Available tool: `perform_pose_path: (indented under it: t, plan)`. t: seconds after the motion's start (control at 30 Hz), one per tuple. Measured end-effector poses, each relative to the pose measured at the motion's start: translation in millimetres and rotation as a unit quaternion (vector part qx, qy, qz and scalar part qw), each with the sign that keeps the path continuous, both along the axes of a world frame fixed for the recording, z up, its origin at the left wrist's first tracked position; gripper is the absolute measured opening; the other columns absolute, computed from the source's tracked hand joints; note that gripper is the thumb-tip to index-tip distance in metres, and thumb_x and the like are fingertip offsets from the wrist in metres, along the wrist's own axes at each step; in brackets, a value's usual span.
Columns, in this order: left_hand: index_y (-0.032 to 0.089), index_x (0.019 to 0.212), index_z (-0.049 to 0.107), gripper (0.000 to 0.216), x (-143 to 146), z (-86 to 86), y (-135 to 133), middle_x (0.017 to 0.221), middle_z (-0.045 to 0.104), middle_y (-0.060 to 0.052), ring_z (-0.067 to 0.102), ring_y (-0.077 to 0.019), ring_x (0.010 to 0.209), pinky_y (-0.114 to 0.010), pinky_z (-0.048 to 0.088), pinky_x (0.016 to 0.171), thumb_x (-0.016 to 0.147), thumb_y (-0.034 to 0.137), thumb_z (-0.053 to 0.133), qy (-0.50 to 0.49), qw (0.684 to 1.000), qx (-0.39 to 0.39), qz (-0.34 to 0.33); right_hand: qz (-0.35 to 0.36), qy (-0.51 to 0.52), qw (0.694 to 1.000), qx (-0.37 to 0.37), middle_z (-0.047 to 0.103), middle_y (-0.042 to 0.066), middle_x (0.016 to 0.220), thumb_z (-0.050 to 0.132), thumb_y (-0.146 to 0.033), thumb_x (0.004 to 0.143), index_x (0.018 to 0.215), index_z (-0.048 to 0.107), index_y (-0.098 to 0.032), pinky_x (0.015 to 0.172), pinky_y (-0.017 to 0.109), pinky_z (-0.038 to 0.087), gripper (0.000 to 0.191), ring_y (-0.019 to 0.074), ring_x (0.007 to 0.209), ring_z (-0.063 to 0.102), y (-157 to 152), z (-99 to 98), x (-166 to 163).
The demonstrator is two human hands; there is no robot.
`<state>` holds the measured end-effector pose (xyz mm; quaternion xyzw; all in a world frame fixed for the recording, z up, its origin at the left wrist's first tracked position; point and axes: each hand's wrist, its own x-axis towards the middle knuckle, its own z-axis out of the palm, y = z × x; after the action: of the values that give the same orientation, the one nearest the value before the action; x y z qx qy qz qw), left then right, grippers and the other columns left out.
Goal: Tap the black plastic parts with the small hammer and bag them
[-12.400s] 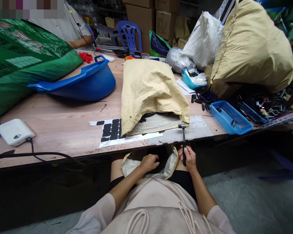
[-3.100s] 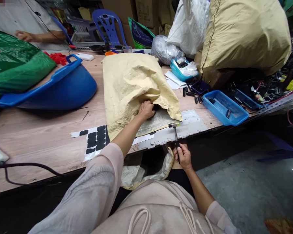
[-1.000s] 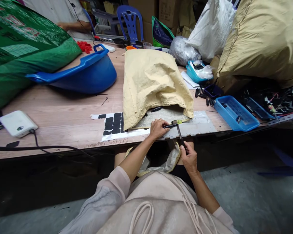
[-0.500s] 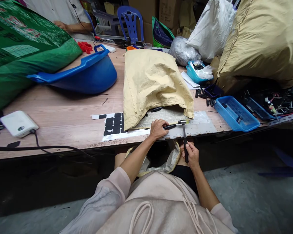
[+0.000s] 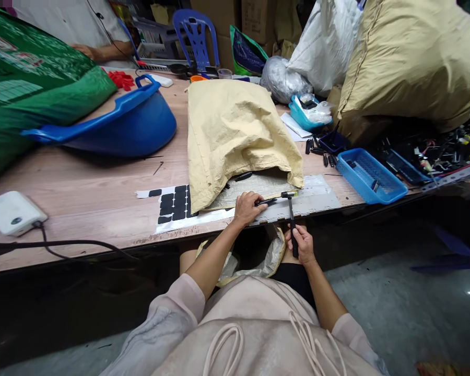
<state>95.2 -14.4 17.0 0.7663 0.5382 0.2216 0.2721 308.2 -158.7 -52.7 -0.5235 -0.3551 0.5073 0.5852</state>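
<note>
My left hand (image 5: 246, 208) rests on the table edge, fingers closed on a thin black rod-like part (image 5: 267, 201) lying on a grey flat plate (image 5: 317, 196). My right hand (image 5: 302, 245) grips the black handle of a small hammer (image 5: 291, 219); its metal head sits on the plate just past the end of the black part. Right behind my left hand lies a yellow woven sack (image 5: 235, 133), mouth open toward me, with more black parts at its opening. An open sack (image 5: 254, 263) sits in my lap below the table edge.
A sheet of black pads (image 5: 174, 203) lies left of the sack. A blue tub (image 5: 117, 122), a green sack (image 5: 27, 94) and a white box with cable (image 5: 11, 213) are at left. Blue trays (image 5: 370, 175), black parts and big sacks (image 5: 407, 57) fill the right. Another person's arm (image 5: 97, 51) rests at the far left.
Earlier my left hand reached into the yellow sack, then came back to the table edge with a black part. The hammer head has shifted a little along the plate; my view moved slightly.
</note>
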Motion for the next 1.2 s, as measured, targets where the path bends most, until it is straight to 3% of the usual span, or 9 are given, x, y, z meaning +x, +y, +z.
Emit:
perform_pose_path:
  t: [0.2,0.37,0.5,0.6,0.73,0.87,0.97,1.07,1.2]
  plan:
    - [0.025,0.099,0.073,0.019,-2.5,5.9,0.6,0.104,0.074,-0.003,0.058,-0.0248,0.104,-0.040,0.042,0.098,0.097,0.036,0.059,-0.034,0.999,-0.017,0.008,-0.001,-0.011,1.000,0.001,0.066,-0.002,0.066,0.074,-0.059,0.084,0.110,0.070,-0.017,0.037,0.024,0.040,0.050,0.0104,0.039,0.050,0.9,2.7,-1.5]
    - [0.024,0.107,0.071,0.025,-17.6,5.8,-50.1,0.109,0.072,-0.007,0.059,-0.0254,0.108,-0.041,0.044,0.101,0.100,0.040,0.052,-0.086,0.995,0.035,-0.022,-0.005,-0.041,0.999,-0.008,0.066,-0.001,0.067,0.070,-0.063,0.085,0.110,0.070,-0.017,0.038,0.026,0.040,0.053,0.0112,0.040,0.049,0.7,2.2,-1.6]
    - [0.024,0.112,0.070,0.032,-33.6,-20.9,-109.1,0.104,0.073,-0.008,0.065,-0.0227,0.095,-0.036,0.049,0.092,0.100,0.048,0.052,-0.110,0.985,-0.014,-0.132,-0.001,-0.046,0.999,-0.004,0.066,-0.001,0.067,0.069,-0.063,0.086,0.110,0.070,-0.017,0.040,0.026,0.040,0.051,0.0110,0.041,0.049,0.6,0.3,-1.1]
    - [0.026,0.112,0.070,0.029,-38.3,-52.0,-131.0,0.101,0.075,-0.004,0.067,-0.0201,0.086,-0.032,0.051,0.084,0.099,0.045,0.054,-0.067,0.987,-0.105,-0.107,0.000,-0.041,0.999,0.001,0.066,-0.001,0.067,0.070,-0.060,0.087,0.111,0.070,-0.017,0.041,0.026,0.040,0.049,0.0110,0.041,0.050,0.8,0.3,-1.0]
    - [0.025,0.116,0.071,0.027,-36.5,-85.3,-125.5,0.104,0.077,-0.005,0.072,-0.0236,0.100,-0.031,0.051,0.085,0.097,0.038,0.057,0.072,0.972,-0.225,-0.013,-0.001,-0.045,0.999,0.008,0.066,-0.001,0.067,0.069,-0.061,0.087,0.111,0.069,-0.017,0.040,0.026,0.040,0.050,0.0115,0.041,0.051,1.3,1.4,-1.6]
    - [0.020,0.122,0.071,0.035,-33.3,-97.1,-112.6,0.122,0.077,-0.014,0.069,-0.0296,0.122,-0.035,0.050,0.094,0.101,0.040,0.051,0.176,0.942,-0.285,0.013,-0.003,-0.054,0.999,0.000,0.066,-0.002,0.066,0.069,-0.064,0.086,0.111,0.069,-0.017,0.040,0.026,0.041,0.053,0.0116,0.041,0.051,1.6,2.9,-2.7]
    - [0.021,0.124,0.071,0.034,-31.1,-95.9,-111.1,0.126,0.076,-0.014,0.069,-0.0296,0.124,-0.036,0.050,0.095,0.101,0.037,0.050,0.194,0.937,-0.290,0.012,-0.004,-0.045,0.999,-0.004,0.065,-0.002,0.066,0.071,-0.064,0.085,0.110,0.068,-0.018,0.039,0.026,0.041,0.053,0.0116,0.041,0.051,1.3,3.8,-3.3]
    - [0.023,0.122,0.072,0.031,-30.7,-84.3,-113.1,0.114,0.078,-0.010,0.072,-0.0268,0.114,-0.033,0.051,0.089,0.098,0.033,0.055,0.165,0.948,-0.273,-0.007,-0.002,-0.040,0.999,-0.003,0.066,-0.001,0.066,0.071,-0.064,0.085,0.110,0.069,-0.018,0.039,0.026,0.041,0.052,0.0119,0.041,0.051,0.7,3.8,-3.3]
    - [0.023,0.106,0.077,0.023,-34.7,-44.0,-100.2,0.089,0.078,-0.003,0.073,-0.0206,0.086,-0.028,0.050,0.074,0.089,0.036,0.066,0.019,0.955,-0.255,-0.151,-0.002,-0.049,0.999,-0.007,0.066,-0.001,0.067,0.069,-0.064,0.086,0.111,0.070,-0.018,0.040,0.026,0.042,0.052,0.0119,0.042,0.051,0.2,1.9,-2.7]
